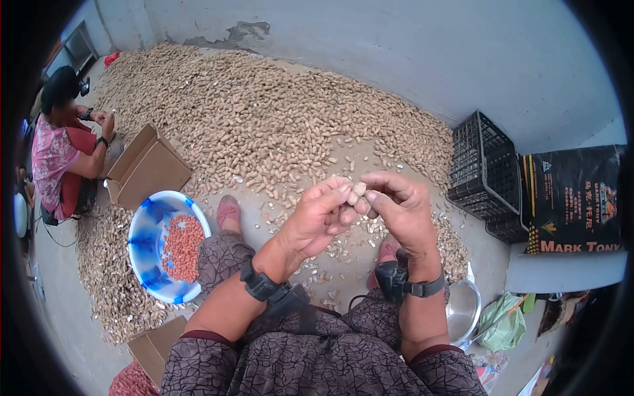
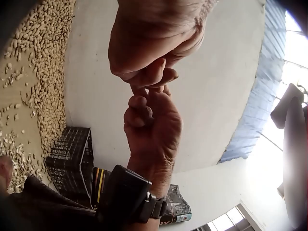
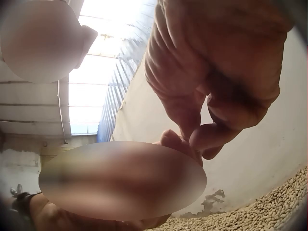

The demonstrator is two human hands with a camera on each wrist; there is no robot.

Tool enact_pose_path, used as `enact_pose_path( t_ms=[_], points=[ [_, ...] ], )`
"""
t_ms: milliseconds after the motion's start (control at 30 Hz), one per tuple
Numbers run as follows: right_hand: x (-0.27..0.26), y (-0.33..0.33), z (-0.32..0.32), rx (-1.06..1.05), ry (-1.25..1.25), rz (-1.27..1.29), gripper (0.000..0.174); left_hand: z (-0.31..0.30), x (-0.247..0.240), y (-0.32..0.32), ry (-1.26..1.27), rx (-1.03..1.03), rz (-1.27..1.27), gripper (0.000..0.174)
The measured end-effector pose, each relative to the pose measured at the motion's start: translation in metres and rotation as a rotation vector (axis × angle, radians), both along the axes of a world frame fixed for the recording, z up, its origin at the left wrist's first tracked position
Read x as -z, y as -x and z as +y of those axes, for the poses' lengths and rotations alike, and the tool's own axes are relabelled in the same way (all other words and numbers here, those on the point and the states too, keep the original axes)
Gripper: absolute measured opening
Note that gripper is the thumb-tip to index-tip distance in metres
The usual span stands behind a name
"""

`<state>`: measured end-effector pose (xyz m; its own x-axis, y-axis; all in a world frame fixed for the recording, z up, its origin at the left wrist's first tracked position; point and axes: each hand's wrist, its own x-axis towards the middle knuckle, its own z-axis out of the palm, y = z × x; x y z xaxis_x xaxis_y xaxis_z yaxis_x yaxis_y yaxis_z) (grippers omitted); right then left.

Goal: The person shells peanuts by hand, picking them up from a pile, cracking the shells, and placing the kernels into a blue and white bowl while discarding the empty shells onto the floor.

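Observation:
A pale peanut pod point(image 1: 358, 189) is held between both hands above the floor, in the middle of the head view. My left hand point(image 1: 318, 214) pinches it from the left with thumb and fingers, palm turned up. From the other side the thumb and curled fingers of my right hand point(image 1: 404, 210) pinch it too. In the left wrist view the left hand point(image 2: 156, 38) meets the right hand point(image 2: 153, 125) at the fingertips. The right wrist view shows the right hand point(image 3: 216, 72) close up; the pod is hidden there.
A large heap of peanuts point(image 1: 264, 119) lies along the wall. A blue-and-white basin point(image 1: 146, 247) holds red kernels point(image 1: 183, 247). Cardboard box point(image 1: 150, 168) and a seated person point(image 1: 63, 148) are left; black crate point(image 1: 485, 168), black bag point(image 1: 571, 198) and metal bowl point(image 1: 463, 307) right.

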<state>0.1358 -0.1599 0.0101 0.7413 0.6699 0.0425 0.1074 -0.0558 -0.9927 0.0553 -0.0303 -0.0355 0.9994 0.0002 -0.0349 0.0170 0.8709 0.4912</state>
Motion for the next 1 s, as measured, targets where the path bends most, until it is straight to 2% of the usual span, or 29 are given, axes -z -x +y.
enact_pose_path(
  t_ms=[67,233,300,433,500,600,767,900,1000],
  points=[
    [0.004,0.001,0.001,0.023,-0.001,-0.048,0.019,-0.001,-0.005,0.0,-0.102,-0.052,0.116,0.019],
    [-0.001,0.004,0.003,0.052,0.014,-0.064,0.019,-0.001,-0.006,0.0,-0.18,-0.009,0.094,0.021],
    [-0.008,0.004,0.003,0.063,-0.047,0.165,0.026,-0.002,-0.006,0.001,-0.168,-0.024,0.096,0.022],
    [-0.007,0.0,0.002,-0.012,-0.059,0.261,0.037,-0.001,-0.004,0.0,-0.212,-0.027,-0.039,0.02],
    [-0.002,-0.002,0.0,-0.158,0.022,0.362,0.041,-0.002,-0.006,0.001,-0.257,-0.012,-0.077,0.022],
    [-0.002,0.002,0.003,-0.139,0.007,0.387,0.042,-0.007,-0.008,0.002,-0.33,-0.014,-0.057,0.03],
    [0.003,0.003,0.004,-0.215,-0.073,0.435,0.036,-0.011,-0.01,0.003,-0.54,-0.127,-0.025,0.028],
    [0.005,0.004,0.004,-0.249,-0.178,0.512,0.031,-0.01,-0.008,0.007,-0.465,-0.127,-0.03,0.031],
    [0.004,0.005,0.005,-0.208,-0.162,0.519,0.028,-0.011,-0.005,0.009,-0.391,-0.118,-0.091,0.035]
  ],
)
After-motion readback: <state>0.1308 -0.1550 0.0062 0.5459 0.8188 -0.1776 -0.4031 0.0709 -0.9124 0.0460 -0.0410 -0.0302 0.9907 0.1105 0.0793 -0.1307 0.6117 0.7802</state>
